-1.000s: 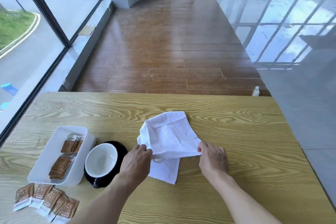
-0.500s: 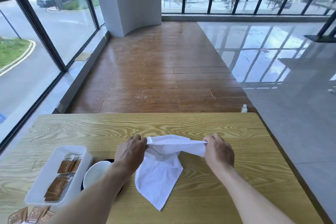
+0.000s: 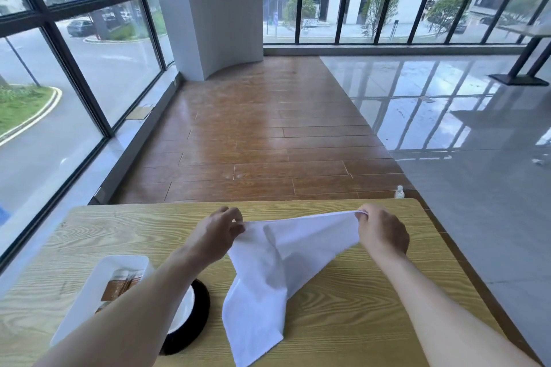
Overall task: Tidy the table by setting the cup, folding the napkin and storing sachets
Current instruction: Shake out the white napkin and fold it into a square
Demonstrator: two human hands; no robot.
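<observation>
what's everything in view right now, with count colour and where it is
table: 1, light wood grain, across the foreground
napkin: 1, white, held up over the table's middle, lower corner hanging
tray: 1, white, left part of the table
sachets: several, brown, inside the tray, partly hidden
saucer: 1, black, right of the tray
cup: 1, white, on the saucer, mostly behind the left forearm
small bottle: 1, pale, on the floor past the table's far edge
left hand: pinching the napkin's left corner
right hand: pinching the right corner
</observation>
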